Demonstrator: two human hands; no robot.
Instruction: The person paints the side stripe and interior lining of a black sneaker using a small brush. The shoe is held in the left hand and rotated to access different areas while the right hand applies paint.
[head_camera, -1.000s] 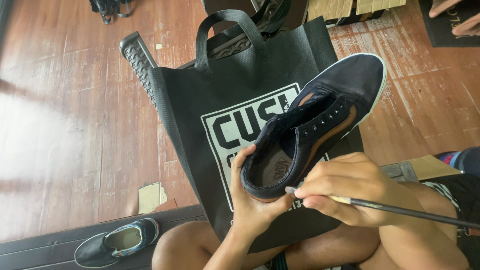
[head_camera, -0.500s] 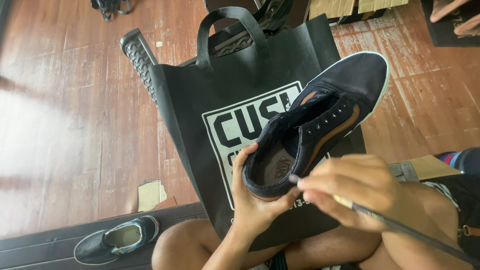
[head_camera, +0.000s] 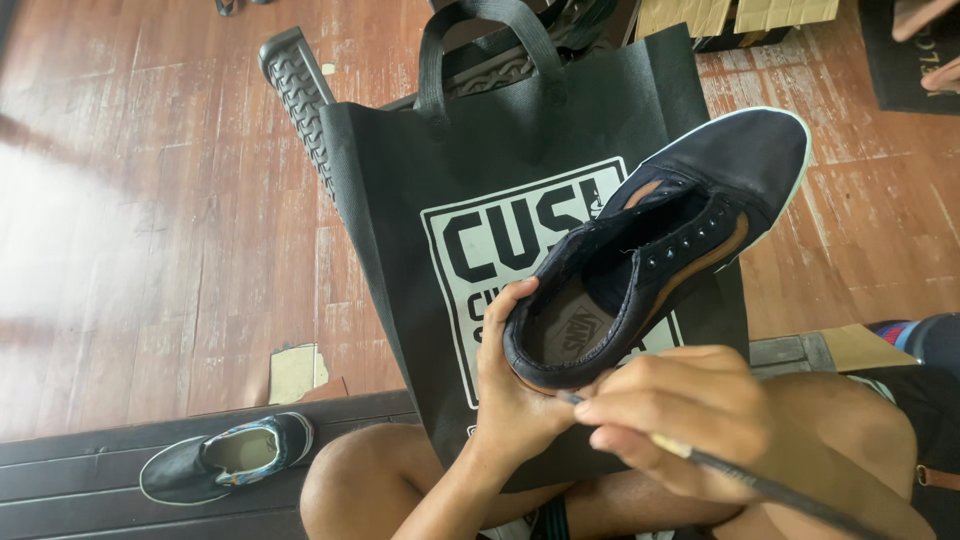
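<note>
My left hand (head_camera: 512, 400) cups the heel of a dark navy lace-less sneaker (head_camera: 665, 240) with a white sole edge and a tan side stripe, toe pointing up and right. My right hand (head_camera: 685, 415) pinches a thin dark paintbrush (head_camera: 760, 485), and its tip touches the outer heel edge of the shoe beside my left thumb. Both hands hover over a black fabric tote bag (head_camera: 480, 150) with a white printed panel that lies across my bare knees.
A second dark sneaker (head_camera: 225, 458) lies on a dark plank at lower left. A black ridged rubber piece (head_camera: 298, 85) sticks out behind the bag. Worn red-brown wooden floor surrounds me, with a torn paper scrap (head_camera: 297, 370) and cardboard boxes (head_camera: 740, 15) at top right.
My right hand has slid slightly left and down along the heel, and the brush handle now points lower right. The shoe stays in my left hand, barely shifted.
</note>
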